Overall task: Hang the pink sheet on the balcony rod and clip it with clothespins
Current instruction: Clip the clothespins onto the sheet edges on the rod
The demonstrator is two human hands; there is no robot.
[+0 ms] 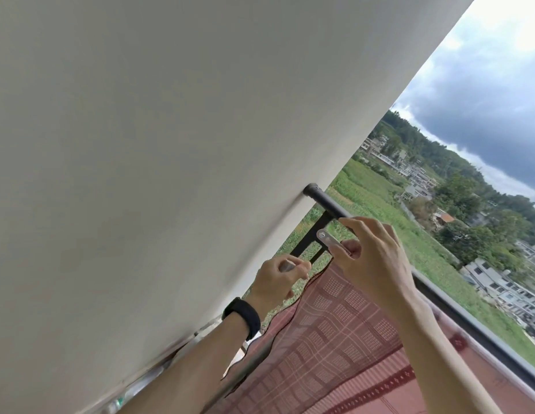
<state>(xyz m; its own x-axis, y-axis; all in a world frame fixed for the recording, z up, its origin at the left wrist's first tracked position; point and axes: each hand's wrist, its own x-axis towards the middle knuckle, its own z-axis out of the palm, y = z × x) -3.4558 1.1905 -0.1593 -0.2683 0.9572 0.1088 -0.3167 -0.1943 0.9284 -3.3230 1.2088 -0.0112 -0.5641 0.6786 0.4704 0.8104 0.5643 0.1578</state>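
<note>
The pink checked sheet (335, 330) hangs over the dark balcony rod (326, 202), which runs out from the wall towards the lower right. My right hand (370, 258) is raised at the rod's wall end, its thumb and fingers pinching a silver metal clothespin (330, 239) just above the sheet's top corner. To the left, my left hand (278, 279), with a black band on its wrist, is closed on a small pale object, possibly another clothespin, beside the sheet's dark-trimmed edge.
A large white wall (170, 144) fills the left and top. A dark balcony railing (469, 318) runs below the rod. Beyond lie green fields, houses, trees and a cloudy sky.
</note>
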